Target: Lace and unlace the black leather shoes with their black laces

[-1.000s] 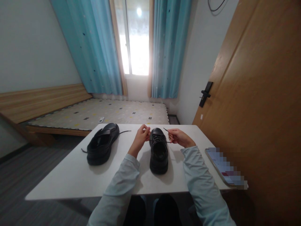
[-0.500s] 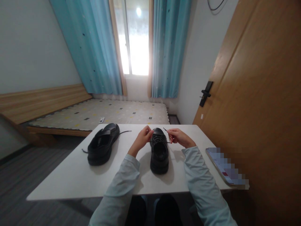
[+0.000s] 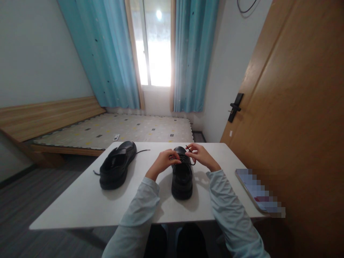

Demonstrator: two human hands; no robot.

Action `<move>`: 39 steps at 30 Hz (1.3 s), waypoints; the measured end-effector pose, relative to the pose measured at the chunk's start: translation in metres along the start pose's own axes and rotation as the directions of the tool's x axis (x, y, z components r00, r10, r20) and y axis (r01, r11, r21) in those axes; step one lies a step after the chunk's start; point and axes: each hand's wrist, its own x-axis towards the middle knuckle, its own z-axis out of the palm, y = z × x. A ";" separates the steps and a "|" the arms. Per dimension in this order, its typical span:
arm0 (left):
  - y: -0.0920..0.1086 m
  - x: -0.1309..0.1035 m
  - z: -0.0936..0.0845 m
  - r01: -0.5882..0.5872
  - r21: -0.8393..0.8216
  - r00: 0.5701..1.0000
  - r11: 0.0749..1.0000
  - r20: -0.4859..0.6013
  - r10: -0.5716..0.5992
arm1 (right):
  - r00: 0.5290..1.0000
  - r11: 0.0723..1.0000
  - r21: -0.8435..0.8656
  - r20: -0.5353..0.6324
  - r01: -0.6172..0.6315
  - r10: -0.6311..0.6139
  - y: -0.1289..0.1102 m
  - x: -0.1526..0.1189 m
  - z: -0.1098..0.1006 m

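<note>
A black lace-up shoe [image 3: 182,186] stands on the white table in front of me, its toe pointing away. My left hand [image 3: 165,160] reaches over its lacing from the left, thumb and fingers apart at the laces. On the other side, my right hand [image 3: 198,154] pinches a black shoelace [image 3: 189,148], whose thin end sticks up past the fingertips near the toe. Part of the lacing is covered by my fingers. A second black shoe [image 3: 114,175] sits to the left, with loose lace ends out at both sides.
The white table [image 3: 80,211] carries both shoes. A tablet-like device [image 3: 252,190], partly pixelated, lies at its right edge. Beyond are a bed [image 3: 139,130] with a small white object [image 3: 116,137] on it, and a wooden door [image 3: 295,107] on the right.
My left hand has moved inward over the laces and its fingers have parted. My right hand has shifted left, closer to the shoe, with the lace still in it.
</note>
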 end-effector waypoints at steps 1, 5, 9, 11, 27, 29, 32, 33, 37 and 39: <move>0.000 0.000 -0.001 -0.005 0.021 1.000 1.000 -0.004 0.005 | 0.999 0.998 -0.050 -0.016 0.034 -0.035 0.000 0.000 -0.001; 0.000 0.000 -0.002 -0.029 0.104 0.999 0.994 -0.014 0.031 | 0.988 0.963 -0.230 -0.040 0.137 -0.150 -0.002 -0.001 -0.003; 0.000 0.000 -0.003 -0.032 0.133 0.999 0.991 -0.003 0.033 | 0.981 0.946 -0.271 -0.029 0.179 -0.193 -0.002 -0.001 -0.003; 0.000 0.000 -0.002 -0.029 0.128 1.000 0.991 -0.004 0.030 | 0.983 0.943 -0.277 0.031 0.182 -0.181 -0.001 -0.002 -0.003; 0.002 0.001 0.002 -0.089 0.241 0.992 0.966 -0.067 0.108 | 0.957 0.983 -0.181 0.282 -0.016 0.067 -0.004 -0.006 -0.002; 0.003 0.001 0.002 -0.088 0.242 0.993 0.966 -0.055 0.105 | 0.951 0.984 -0.169 0.294 -0.050 0.099 -0.006 -0.007 -0.003; 0.003 0.001 0.003 -0.089 0.230 0.994 0.969 -0.044 0.101 | 0.932 0.979 -0.179 0.329 -0.095 0.151 -0.008 -0.009 -0.007; 0.004 0.001 0.003 -0.087 0.218 0.994 0.972 -0.040 0.098 | 0.922 0.979 -0.177 0.352 -0.103 0.160 -0.009 -0.009 -0.008; 0.006 0.000 0.004 -0.056 0.164 0.997 0.985 -0.037 0.063 | 0.883 0.983 -0.151 0.439 -0.107 0.163 -0.012 -0.012 -0.012; 0.007 -0.001 0.004 -0.044 0.152 0.998 0.987 -0.039 0.050 | 0.868 0.985 -0.134 0.470 -0.107 0.159 -0.014 -0.013 -0.012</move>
